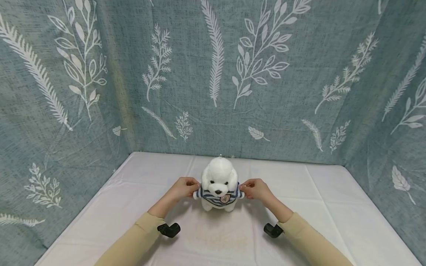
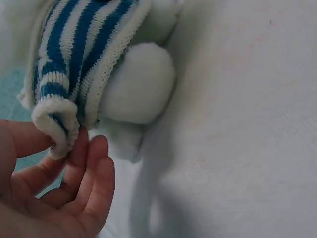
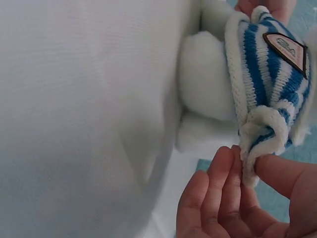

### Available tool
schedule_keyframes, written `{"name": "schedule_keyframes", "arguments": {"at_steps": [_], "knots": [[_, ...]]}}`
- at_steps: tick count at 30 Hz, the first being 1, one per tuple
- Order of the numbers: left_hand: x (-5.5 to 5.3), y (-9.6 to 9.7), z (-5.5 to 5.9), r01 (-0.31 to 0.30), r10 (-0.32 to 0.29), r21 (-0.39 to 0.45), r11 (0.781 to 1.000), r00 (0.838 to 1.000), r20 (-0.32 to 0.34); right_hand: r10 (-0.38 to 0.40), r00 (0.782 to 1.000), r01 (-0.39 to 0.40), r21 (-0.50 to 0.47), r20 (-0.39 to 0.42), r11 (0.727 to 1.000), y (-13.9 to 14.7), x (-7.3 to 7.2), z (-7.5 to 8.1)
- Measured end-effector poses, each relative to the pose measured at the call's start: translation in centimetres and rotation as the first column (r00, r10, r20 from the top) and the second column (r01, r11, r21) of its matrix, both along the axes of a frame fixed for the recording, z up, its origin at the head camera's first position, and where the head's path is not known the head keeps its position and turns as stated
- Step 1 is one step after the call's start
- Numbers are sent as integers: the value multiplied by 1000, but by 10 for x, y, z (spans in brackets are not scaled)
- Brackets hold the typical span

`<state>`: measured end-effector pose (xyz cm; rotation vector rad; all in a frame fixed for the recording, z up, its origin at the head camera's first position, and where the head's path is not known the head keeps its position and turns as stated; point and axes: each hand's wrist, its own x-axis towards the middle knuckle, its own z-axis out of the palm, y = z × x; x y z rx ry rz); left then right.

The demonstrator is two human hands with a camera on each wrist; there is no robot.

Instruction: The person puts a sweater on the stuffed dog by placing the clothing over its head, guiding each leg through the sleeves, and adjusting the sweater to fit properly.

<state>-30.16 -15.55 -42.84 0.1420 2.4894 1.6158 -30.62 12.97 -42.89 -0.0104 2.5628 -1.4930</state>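
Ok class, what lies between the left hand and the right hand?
The toy dog in its striped sweater, as the head view shows. The left hand pinches one cuff, the right hand the other cuff.

Wht tbl (image 1: 216,245) w/ plush dog (image 1: 220,173)

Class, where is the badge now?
In the head view, the badge sits on the striped sweater of the toy dog, just below its black nose, toward the picture's right.
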Motion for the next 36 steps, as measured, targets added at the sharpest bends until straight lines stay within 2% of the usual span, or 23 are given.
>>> {"name": "schedule_keyframes", "arguments": {"at_steps": [1, 4, 8, 10, 13, 15, 17, 20, 23, 28, 31, 36], "knots": [[1, 0, 1, -4, 4, -10, 1000, 1000, -16, -5, 1000, 5, -2, -6, 1000, 0, 1, 0], [5, -1, 6, -48, 40, -58, 997, 990, -136, -22, 999, 21, -34, -45, 999, 3, 2, 2], [16, -4, 22, -142, 113, -88, 986, 955, -275, -1, 989, -12, -83, -147, 996, 12, 4, 6], [23, -4, 30, -158, 133, -64, 985, 946, -295, 24, 975, -51, -117, -221, 992, 16, 4, 9], [31, -2, 38, -111, 101, -13, 994, 943, -318, 74, 936, -133, -152, -343, 979, 20, 6, 14], [36, 1, 40, -61, 62, 13, 998, 943, -327, 126, 907, -214, -181, -403, 960, 21, 6, 16], [40, 5, 41, -18, 29, 36, 999, 944, -327, 189, 881, -299, -201, -433, 933, 20, 7, 16], [44, 11, 41, 9, 9, 54, 999, 944, -330, 274, 861, -394, -221, -428, 892, 14, 9, 15], [46, 18, 40, -4, 25, 65, 998, 944, -330, 299, 868, -408, -228, -395, 884, 7, 11, 12], [46, 27, 38, -15, 60, 132, 991, 939, -339, 251, 899, -349, -242, -358, 905, 0, 13, 9], [46, 30, 39, -10, 67, 168, 986, 939, -339, 229, 903, -330, -246, -364, 911, 0, 14, 8], [46, 32, 43, -20, 77, 178, 984, 943, -323, 216, 904, -324, -263, -368, 909, -2, 17, 13]]}}
